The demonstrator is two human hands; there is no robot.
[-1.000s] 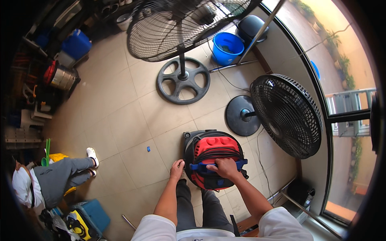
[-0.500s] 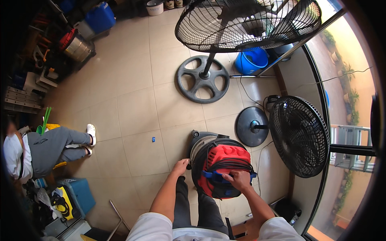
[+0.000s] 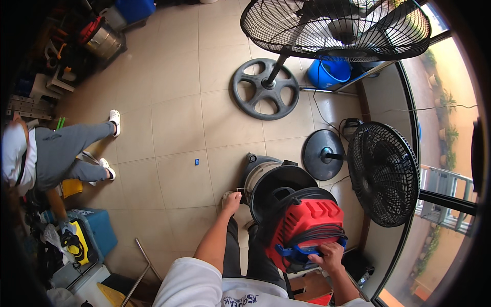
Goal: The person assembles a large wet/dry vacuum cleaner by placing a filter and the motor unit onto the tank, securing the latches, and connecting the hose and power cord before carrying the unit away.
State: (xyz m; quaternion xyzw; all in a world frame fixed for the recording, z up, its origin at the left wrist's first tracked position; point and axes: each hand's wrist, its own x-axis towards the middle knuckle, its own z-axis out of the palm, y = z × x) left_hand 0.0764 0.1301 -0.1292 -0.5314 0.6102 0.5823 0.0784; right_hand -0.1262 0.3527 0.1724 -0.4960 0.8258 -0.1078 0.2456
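Just in front of me is the drum of a canister vacuum, its dark inside partly showing. My right hand is closed around the blue handle of the red vacuum head, which is tilted and raised off the drum toward my lower right. A black cord lies coiled around the head. At the drum's left side, my left hand is closed on a thin metal wire handle.
A large standing fan is ahead, a smaller black fan at right near the window. A blue bucket is behind. A small blue item lies on the tiles. A person in grey trousers stands at left beside a blue box.
The red head has come off the drum, moving right and toward me in my right hand, uncovering the drum's opening. My left hand stays at the drum's side. The person at left shifted their legs apart.
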